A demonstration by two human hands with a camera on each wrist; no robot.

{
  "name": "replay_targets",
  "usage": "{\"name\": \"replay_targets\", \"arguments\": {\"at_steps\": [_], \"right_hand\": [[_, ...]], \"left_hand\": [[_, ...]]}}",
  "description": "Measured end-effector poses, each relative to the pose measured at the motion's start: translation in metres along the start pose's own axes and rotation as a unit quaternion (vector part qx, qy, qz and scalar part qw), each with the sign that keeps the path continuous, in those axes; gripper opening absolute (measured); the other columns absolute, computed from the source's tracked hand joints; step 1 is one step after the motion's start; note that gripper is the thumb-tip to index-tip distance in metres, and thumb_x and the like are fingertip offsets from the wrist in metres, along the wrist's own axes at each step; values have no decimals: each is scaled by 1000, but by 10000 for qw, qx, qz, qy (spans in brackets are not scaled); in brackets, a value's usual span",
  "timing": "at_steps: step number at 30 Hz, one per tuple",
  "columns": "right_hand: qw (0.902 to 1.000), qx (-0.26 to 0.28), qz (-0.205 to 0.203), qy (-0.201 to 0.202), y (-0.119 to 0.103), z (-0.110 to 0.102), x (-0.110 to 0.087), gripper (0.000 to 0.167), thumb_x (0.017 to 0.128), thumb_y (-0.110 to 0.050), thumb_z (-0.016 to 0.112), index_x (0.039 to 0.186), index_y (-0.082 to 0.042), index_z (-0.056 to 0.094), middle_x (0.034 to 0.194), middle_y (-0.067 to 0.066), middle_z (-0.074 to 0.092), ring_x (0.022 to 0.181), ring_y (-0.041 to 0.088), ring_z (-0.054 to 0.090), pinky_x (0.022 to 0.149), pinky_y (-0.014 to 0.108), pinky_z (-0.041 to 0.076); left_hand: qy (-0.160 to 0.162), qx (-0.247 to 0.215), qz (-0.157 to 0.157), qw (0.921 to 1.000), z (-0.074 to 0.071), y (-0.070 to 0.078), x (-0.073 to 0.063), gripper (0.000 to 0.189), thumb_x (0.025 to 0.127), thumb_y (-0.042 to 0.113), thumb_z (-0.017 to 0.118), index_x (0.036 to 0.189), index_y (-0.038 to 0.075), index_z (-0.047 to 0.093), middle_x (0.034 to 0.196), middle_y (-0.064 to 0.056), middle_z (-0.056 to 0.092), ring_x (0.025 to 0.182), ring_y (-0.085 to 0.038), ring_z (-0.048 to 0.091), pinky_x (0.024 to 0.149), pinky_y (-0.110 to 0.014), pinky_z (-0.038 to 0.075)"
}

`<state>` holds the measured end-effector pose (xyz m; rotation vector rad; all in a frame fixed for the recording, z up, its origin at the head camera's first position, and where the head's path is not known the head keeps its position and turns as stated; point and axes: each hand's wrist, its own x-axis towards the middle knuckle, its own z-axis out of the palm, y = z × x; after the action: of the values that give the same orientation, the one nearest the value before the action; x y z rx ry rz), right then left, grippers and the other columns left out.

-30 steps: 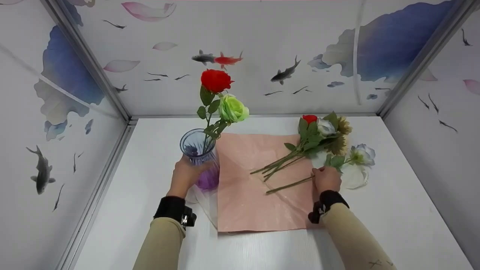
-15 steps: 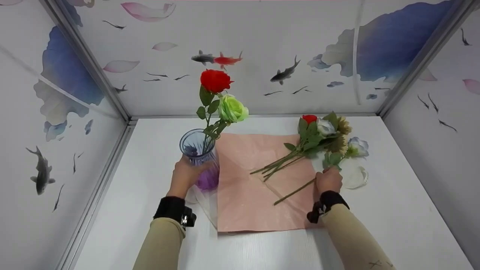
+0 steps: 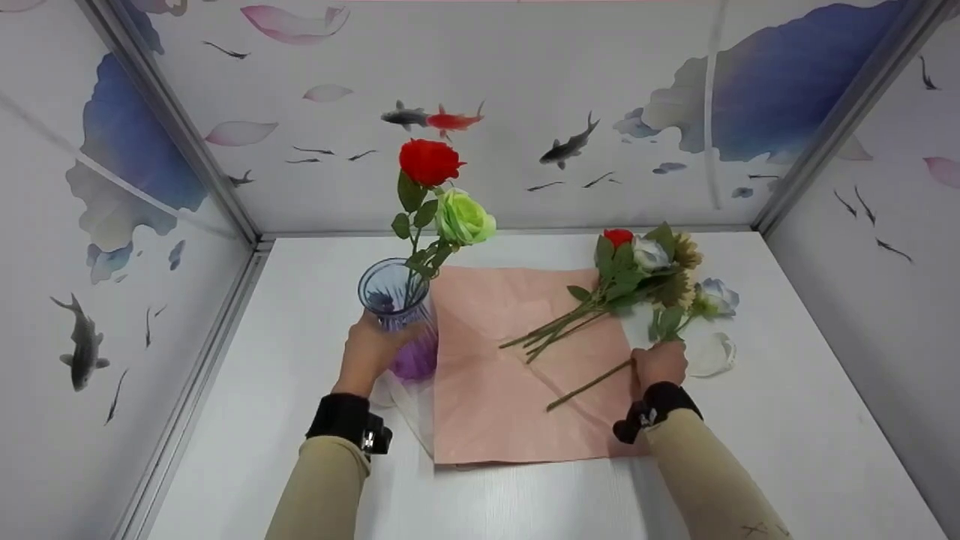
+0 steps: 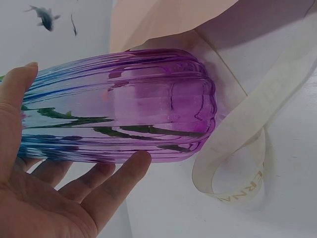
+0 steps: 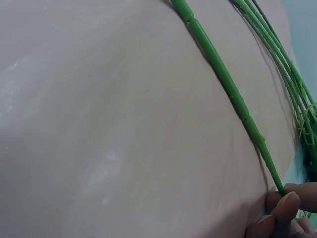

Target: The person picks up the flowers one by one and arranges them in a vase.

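Note:
My left hand (image 3: 373,349) grips a ribbed glass vase (image 3: 415,358), blue at the rim and purple at the base. Its thumb lies on one side and the fingers on the other in the left wrist view. A red rose (image 3: 430,162) and a light green rose (image 3: 465,217) stand in the vase, leaning right. On the right, my right hand (image 3: 661,364) pinches the green stem (image 5: 225,82) of a pale blue artificial flower (image 3: 718,298). The stem's lower end points left over the pink wrapping paper (image 3: 517,412); the bloom lies beyond the hand.
More artificial flowers, with a red bloom (image 3: 618,238) and yellowish sunflowers (image 3: 687,251), lie at the back right, stems across the paper. A whitish ribbon (image 4: 228,139) curls beside the vase base. Another white loop (image 3: 726,356) lies right of the right hand. Printed panels enclose the table.
The pale blue flower's stem has swung so its lower end points nearer to me, and its bloom has shifted slightly left. The right hand has moved down slightly. The left hand and vase stay put.

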<state>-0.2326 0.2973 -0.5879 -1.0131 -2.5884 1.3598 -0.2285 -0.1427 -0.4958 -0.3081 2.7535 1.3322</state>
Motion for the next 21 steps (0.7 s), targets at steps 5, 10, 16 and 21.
{"name": "replay_targets", "arguments": {"at_steps": [5,10,16,21], "right_hand": [[9985,492,227,-110,-1,-3,-3,47,92,-12,62,128,10,42,112,26,55,107,44,56,95,55,47],[9921,1144,464,-212,0,-2,-1,34,92,-9,63,119,8,51,99,21,63,77,28,64,70,42,57],[9735,2064,767,-619,4,-2,4,12,94,-4,64,99,7,65,67,11,68,50,19,61,48,35,54],[9539,2650,1123,-848,3,-4,3,24,98,-6,62,119,7,61,74,10,67,57,19,62,53,35,57]], "left_hand": [[11,-57,7,10000,0,1,0,93,85,50,78,149,-6,39,140,-32,56,129,-46,57,106,-55,47],[2,-157,2,9999,1,1,0,93,85,49,78,150,-5,39,141,-31,56,130,-45,56,107,-55,46],[27,-110,21,9999,0,0,1,93,85,50,78,150,-4,39,140,-31,56,130,-45,56,108,-56,45],[18,-127,38,9999,1,0,1,92,85,49,78,150,-4,39,140,-31,57,129,-45,56,107,-56,45]]}}
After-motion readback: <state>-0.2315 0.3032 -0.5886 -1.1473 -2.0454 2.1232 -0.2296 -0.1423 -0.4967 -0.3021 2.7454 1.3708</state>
